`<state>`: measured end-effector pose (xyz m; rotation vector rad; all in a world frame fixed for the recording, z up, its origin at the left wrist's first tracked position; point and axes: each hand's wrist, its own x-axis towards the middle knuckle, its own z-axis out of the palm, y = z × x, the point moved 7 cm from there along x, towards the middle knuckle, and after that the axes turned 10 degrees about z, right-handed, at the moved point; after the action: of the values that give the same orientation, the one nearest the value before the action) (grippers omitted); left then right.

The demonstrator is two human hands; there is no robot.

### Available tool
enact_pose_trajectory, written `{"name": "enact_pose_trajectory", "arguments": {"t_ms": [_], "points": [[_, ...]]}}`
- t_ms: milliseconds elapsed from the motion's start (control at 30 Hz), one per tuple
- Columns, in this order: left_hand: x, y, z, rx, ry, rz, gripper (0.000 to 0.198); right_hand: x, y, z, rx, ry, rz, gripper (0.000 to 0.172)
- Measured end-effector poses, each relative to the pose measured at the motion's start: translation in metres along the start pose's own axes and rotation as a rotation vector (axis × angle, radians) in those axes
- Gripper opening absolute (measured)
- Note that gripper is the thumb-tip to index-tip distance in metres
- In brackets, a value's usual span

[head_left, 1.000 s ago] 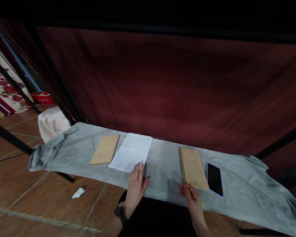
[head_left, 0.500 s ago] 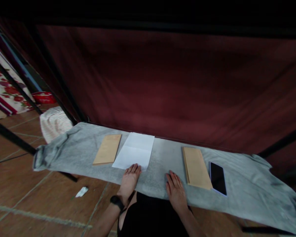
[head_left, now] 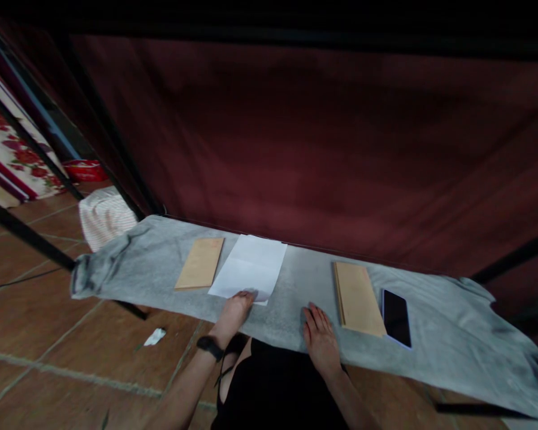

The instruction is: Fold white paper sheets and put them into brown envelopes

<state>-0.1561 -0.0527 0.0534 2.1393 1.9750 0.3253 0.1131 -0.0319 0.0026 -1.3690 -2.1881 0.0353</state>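
Note:
My left hand (head_left: pixel 237 309), with a black band on its wrist, is at the near edge of a white sheet of paper (head_left: pixel 251 264). Its fingers are closed on that edge, which curls up slightly beside them. Faint fold lines cross the sheet. My right hand (head_left: pixel 321 339) rests flat and open on the grey cloth (head_left: pixel 302 278), holding nothing. Left of the paper lies a brown envelope (head_left: pixel 200 263). To the right of my right hand is a stack of brown envelopes (head_left: pixel 361 298).
A phone (head_left: pixel 397 318) with a dark screen lies right of the envelope stack. Behind the table hangs a dark red curtain (head_left: pixel 296 149). Dark metal bars (head_left: pixel 27 230) frame both sides. A crumpled white scrap (head_left: pixel 155 336) lies on the tiled floor.
My left fingers were stretched flat on the paper's near edge; now they are curled around it and the edge is slightly raised. My right hand stays put. The view has shifted slightly.

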Motion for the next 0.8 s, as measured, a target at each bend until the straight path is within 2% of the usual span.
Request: {"name": "enact_pose_trajectory", "arguments": {"t_ms": [100, 200, 300, 400, 467, 533, 600, 700, 800], "points": [[-0.001, -0.003, -0.013, 0.027, 0.001, -0.008, 0.023, 0.0, 0.002, -0.001, 0.067, -0.003, 0.024, 0.044], [-0.006, 0.017, -0.026, 0.062, 0.048, -0.003, 0.03, 0.004, 0.01, -0.001, 0.253, -0.04, 0.105, 0.045], [-0.012, 0.073, -0.019, 0.051, 0.036, 0.148, 0.031, 0.015, 0.024, 0.0, 0.567, -0.083, 0.317, 0.049], [-0.022, 0.137, 0.003, 0.032, 0.011, 0.309, 0.034, 0.025, 0.032, 0.006, 0.912, -0.146, 0.585, 0.054], [-0.028, 0.167, 0.018, 0.013, 0.006, 0.373, 0.035, 0.027, 0.032, 0.008, 1.088, -0.195, 0.708, 0.055], [-0.029, 0.178, 0.025, -0.049, 0.045, 0.417, 0.032, 0.025, 0.033, 0.005, 1.189, -0.231, 0.755, 0.053], [-0.024, 0.166, 0.019, -0.109, 0.167, 0.384, 0.03, 0.019, 0.039, -0.001, 1.228, -0.257, 0.755, 0.051], [-0.004, 0.114, 0.005, -0.067, 0.355, 0.169, 0.034, 0.007, 0.049, -0.009, 1.201, -0.345, 0.711, 0.046], [0.021, 0.066, 0.005, 0.079, 0.374, 0.026, 0.041, 0.0, 0.056, -0.011, 1.138, -0.397, 0.677, 0.038]]}}
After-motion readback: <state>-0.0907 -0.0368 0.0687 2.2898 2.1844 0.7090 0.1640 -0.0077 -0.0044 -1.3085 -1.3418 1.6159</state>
